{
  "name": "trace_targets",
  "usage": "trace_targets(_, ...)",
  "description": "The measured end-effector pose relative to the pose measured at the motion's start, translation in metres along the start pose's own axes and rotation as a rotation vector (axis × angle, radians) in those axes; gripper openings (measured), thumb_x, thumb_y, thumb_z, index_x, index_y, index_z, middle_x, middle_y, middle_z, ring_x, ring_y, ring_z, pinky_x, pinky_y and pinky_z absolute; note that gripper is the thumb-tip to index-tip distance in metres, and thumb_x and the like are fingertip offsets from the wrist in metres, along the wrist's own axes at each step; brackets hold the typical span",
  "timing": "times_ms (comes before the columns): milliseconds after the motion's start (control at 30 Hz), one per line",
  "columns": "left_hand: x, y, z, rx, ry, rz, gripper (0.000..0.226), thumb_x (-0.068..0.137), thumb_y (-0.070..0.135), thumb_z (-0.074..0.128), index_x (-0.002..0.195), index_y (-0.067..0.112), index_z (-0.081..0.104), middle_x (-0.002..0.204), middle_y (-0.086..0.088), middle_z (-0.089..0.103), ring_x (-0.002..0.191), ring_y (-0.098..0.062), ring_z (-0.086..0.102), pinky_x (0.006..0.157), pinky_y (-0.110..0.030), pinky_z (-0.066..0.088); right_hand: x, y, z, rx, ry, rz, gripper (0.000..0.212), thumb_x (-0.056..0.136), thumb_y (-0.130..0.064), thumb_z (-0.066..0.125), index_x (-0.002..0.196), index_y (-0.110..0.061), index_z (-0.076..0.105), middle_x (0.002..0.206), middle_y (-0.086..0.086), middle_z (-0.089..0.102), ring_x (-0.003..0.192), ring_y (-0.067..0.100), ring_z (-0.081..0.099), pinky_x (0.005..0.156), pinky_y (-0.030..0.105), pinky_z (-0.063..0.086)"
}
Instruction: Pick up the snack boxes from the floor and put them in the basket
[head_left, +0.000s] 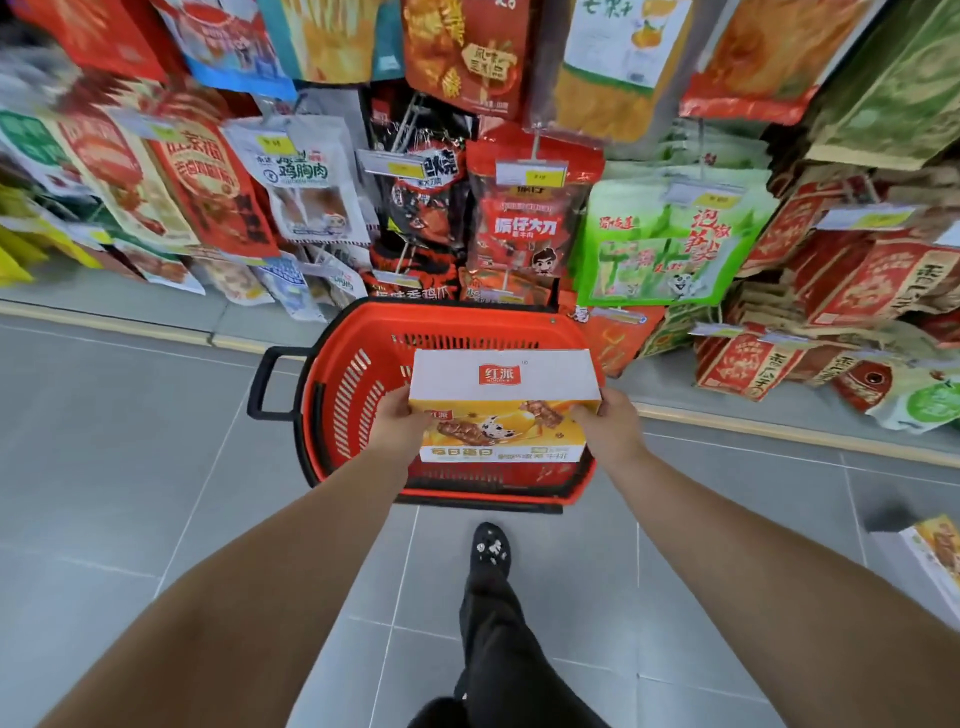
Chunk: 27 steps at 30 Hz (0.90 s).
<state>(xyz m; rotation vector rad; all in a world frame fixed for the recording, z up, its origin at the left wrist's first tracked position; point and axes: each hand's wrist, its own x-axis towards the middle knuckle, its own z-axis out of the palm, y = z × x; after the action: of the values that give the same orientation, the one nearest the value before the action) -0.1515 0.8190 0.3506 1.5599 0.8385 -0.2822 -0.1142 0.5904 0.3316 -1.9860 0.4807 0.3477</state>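
A white and yellow snack box with a red logo on top hangs over the red basket, which stands on the grey tiled floor. My left hand grips the box's left end and my right hand grips its right end. The box hides most of the basket's inside, so what lies in it cannot be seen. Another snack box of the same yellow print lies on the floor at the far right edge, partly cut off.
Hanging snack bags fill the shelving behind the basket and along both sides. The basket's black handle sticks out to the left. My leg and black shoe stand just behind the basket. Grey floor tiles spread to the left.
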Motion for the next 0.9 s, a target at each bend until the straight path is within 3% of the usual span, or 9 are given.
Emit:
trace_targets(67,0.027,0.004,0.003,-0.008,0.03,-0.036,0.042,0.083,-0.014,0.053,0.106,0.02,0.046,0.085,-0.002,0.058,0.078,-0.02,0.051,0.079,-0.037,0.043,0.022,-0.002,0.014,-0.014,-0.033,0.02,0.028,0.085,-0.015,0.066,0.112,-0.006,0.065,0.097,0.004,0.067,0.09,0.019,0.063,0.069,0.024,0.042)
trace_targets(167,0.085,-0.005,0.006,0.068,0.025,-0.087,0.029,0.08,-0.009,0.06,0.104,0.005,0.056,0.092,-0.007,0.064,0.072,-0.02,0.054,0.07,-0.032,0.049,0.067,0.012,0.043,-0.03,-0.055,0.078,0.035,0.084,-0.028,0.067,0.114,-0.01,0.065,0.103,0.003,0.069,0.096,0.023,0.066,0.078,0.027,0.044)
trace_targets(300,0.151,-0.036,0.012,0.144,-0.002,-0.219,0.037,0.081,0.002,0.063,0.116,0.006,0.052,0.108,-0.009,0.065,0.097,-0.028,0.059,0.095,-0.043,0.046,0.105,0.035,0.077,-0.046,-0.071,0.157,0.025,0.09,-0.024,0.061,0.112,-0.012,0.064,0.103,0.002,0.067,0.097,0.021,0.064,0.08,0.025,0.041)
trace_targets(367,0.182,-0.055,0.015,0.197,0.006,-0.248,0.041,0.081,0.008,0.061,0.121,0.002,0.055,0.103,-0.012,0.066,0.093,-0.031,0.06,0.09,-0.047,0.049,0.122,0.055,0.094,-0.08,-0.043,0.202,0.029,0.091,-0.026,0.059,0.117,-0.012,0.061,0.106,0.0,0.064,0.103,0.022,0.062,0.083,0.025,0.04)
trace_targets(433,0.215,-0.077,0.022,0.228,-0.011,-0.281,0.035,0.085,0.012,0.059,0.118,0.002,0.054,0.089,-0.008,0.061,0.084,-0.027,0.058,0.076,-0.038,0.047,0.141,0.086,0.114,-0.121,0.017,0.276,0.04,0.09,-0.03,0.058,0.124,-0.009,0.057,0.115,0.003,0.063,0.107,0.024,0.06,0.086,0.026,0.04)
trace_targets(600,0.285,-0.148,0.041,0.29,-0.115,-0.382,0.033,0.086,0.013,0.059,0.116,0.011,0.047,0.09,-0.001,0.053,0.082,-0.017,0.051,0.076,-0.028,0.039,0.176,0.163,0.167,-0.219,-0.017,0.465,0.044,0.091,-0.025,0.058,0.131,-0.009,0.048,0.121,0.008,0.061,0.093,0.025,0.061,0.071,0.023,0.041)
trace_targets(767,0.343,-0.21,0.054,0.441,-0.149,-0.487,0.069,0.071,0.029,0.065,0.131,0.004,0.044,0.109,-0.011,0.058,0.099,-0.025,0.054,0.088,-0.036,0.045,0.218,0.22,0.206,-0.294,-0.122,0.571,0.05,0.089,-0.03,0.056,0.13,-0.002,0.048,0.122,0.015,0.061,0.091,0.026,0.059,0.068,0.025,0.037)
trace_targets(833,0.362,-0.231,0.061,0.47,-0.16,-0.5,0.055,0.076,0.025,0.066,0.122,-0.001,0.051,0.097,-0.007,0.057,0.091,-0.021,0.053,0.081,-0.031,0.044,0.234,0.253,0.218,-0.308,-0.165,0.61,0.057,0.082,-0.035,0.058,0.128,-0.002,0.052,0.118,0.019,0.063,0.092,0.028,0.063,0.069,0.027,0.044)
trace_targets(900,0.374,-0.249,0.067,0.489,-0.155,-0.493,0.048,0.081,0.021,0.065,0.121,-0.001,0.053,0.103,-0.007,0.057,0.093,-0.02,0.05,0.078,-0.029,0.038,0.243,0.27,0.222,-0.32,-0.154,0.655,0.057,0.083,-0.032,0.061,0.131,-0.002,0.05,0.121,0.018,0.062,0.102,0.031,0.063,0.081,0.031,0.048)
